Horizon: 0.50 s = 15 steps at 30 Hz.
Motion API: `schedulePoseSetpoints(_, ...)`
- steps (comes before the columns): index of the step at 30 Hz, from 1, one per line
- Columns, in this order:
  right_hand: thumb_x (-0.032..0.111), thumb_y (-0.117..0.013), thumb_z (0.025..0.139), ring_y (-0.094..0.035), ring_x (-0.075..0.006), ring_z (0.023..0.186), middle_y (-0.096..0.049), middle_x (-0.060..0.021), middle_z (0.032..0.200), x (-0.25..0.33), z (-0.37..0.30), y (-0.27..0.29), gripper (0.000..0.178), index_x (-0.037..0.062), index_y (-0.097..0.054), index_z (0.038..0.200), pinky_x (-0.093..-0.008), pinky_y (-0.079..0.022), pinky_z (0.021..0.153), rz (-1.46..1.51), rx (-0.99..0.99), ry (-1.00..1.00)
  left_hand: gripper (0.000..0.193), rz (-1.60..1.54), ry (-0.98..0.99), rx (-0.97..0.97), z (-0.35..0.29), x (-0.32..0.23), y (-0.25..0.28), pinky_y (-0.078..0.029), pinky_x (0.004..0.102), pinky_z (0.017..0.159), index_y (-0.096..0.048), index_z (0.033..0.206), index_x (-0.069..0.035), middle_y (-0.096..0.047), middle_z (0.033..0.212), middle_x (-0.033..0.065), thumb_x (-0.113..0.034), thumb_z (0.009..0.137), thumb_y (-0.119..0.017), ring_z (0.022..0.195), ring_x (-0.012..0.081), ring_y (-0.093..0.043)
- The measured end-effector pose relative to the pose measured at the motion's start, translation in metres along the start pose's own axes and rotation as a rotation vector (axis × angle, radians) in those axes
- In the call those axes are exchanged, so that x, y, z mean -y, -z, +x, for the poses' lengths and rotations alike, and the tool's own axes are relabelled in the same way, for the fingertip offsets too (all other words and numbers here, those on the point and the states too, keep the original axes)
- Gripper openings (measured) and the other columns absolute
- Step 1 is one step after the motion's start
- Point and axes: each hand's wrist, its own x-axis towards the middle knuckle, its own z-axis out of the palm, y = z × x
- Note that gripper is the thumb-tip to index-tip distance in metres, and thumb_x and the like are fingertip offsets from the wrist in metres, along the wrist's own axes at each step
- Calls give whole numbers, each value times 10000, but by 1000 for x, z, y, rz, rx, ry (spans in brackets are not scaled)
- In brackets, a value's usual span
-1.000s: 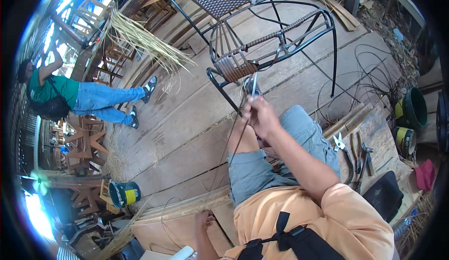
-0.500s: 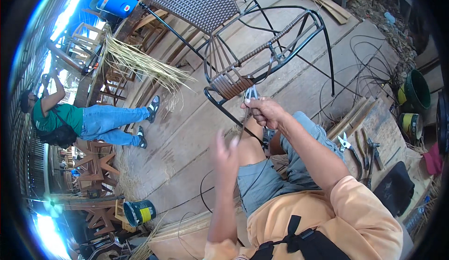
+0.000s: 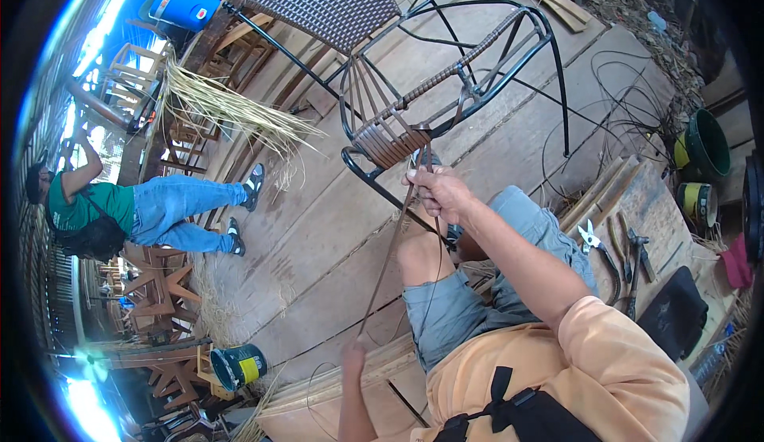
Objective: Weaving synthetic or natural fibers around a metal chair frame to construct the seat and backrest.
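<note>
A metal chair frame stands in front of me, with a brown woven backrest. On the near corner of its seat sits a tightly wrapped section of brown strips. Just below that section my right hand is closed, pinching a brown weaving strip between thumb and fingers. From there the strip runs taut down to my left hand, low at the left, whose fingers are closed around it. A thinner loop of strip hangs below my right hand near my knee.
Pruning shears, pliers and a hammer lie on a wooden board at right, beside a black cloth. Loose coiled strips spread beyond. A person in green stands at left near a bucket.
My left hand has moved down and back toward me, drawing the strip out straight. My right hand stays pinched near the wrapped seat section. The view has shifted slightly.
</note>
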Motion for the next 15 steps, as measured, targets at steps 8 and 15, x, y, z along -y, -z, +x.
schedulePoseSetpoints(8, 241, -580, 840, -240, -23, 381, -320, 85, 503, 4, -9, 3, 189, 53, -587, 821, -199, -168, 341, -125, -34, -31, 383, 451, -231, -277, 60, -95, 43, -367, 423, 946, -545, 1118, 2, -475, 1230, 212, -269, 851, -499, 1138, 359, -449)
schedulePoseSetpoints(15, 234, -525, 860, -263, -28, 348, -325, 88, 478, 3, 3, 23, 173, 158, -494, 707, -207, -184, 307, -148, -89, -138, 303, -730, -529, -147, 78, -397, 33, -479, 410, 675, -561, 977, -16, -621, 841, 197, -295, 878, -496, 783, 343, -613)
